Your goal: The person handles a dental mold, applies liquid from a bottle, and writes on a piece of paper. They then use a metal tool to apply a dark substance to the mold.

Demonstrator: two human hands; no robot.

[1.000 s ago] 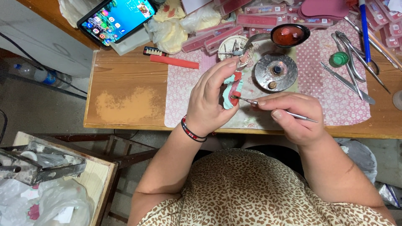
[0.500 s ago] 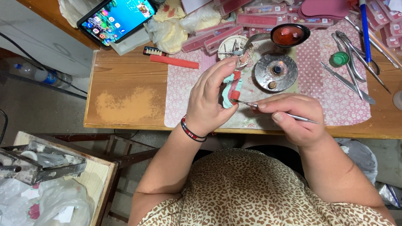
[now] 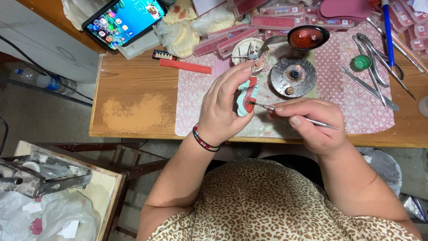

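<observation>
My left hand (image 3: 223, 107) grips a teal dental cast with red wax (image 3: 246, 96), held just above the patterned mat (image 3: 365, 102) at the table's front. My right hand (image 3: 312, 122) holds a thin metal carving tool (image 3: 294, 117) like a pen. Its tip touches the red wax on the cast. A dark beaded bracelet (image 3: 204, 141) circles my left wrist.
Behind the hands stand a small burner with a lit flame (image 3: 293, 76), a ladle of red wax (image 3: 306, 38) and a round dish (image 3: 248, 50). Metal instruments (image 3: 372, 87) lie right. A phone (image 3: 125, 20), a red wax strip (image 3: 185, 66) and pink trays (image 3: 232, 40) sit at the back.
Almost nothing has changed; both hands stay together with the tool's tip against the cast.
</observation>
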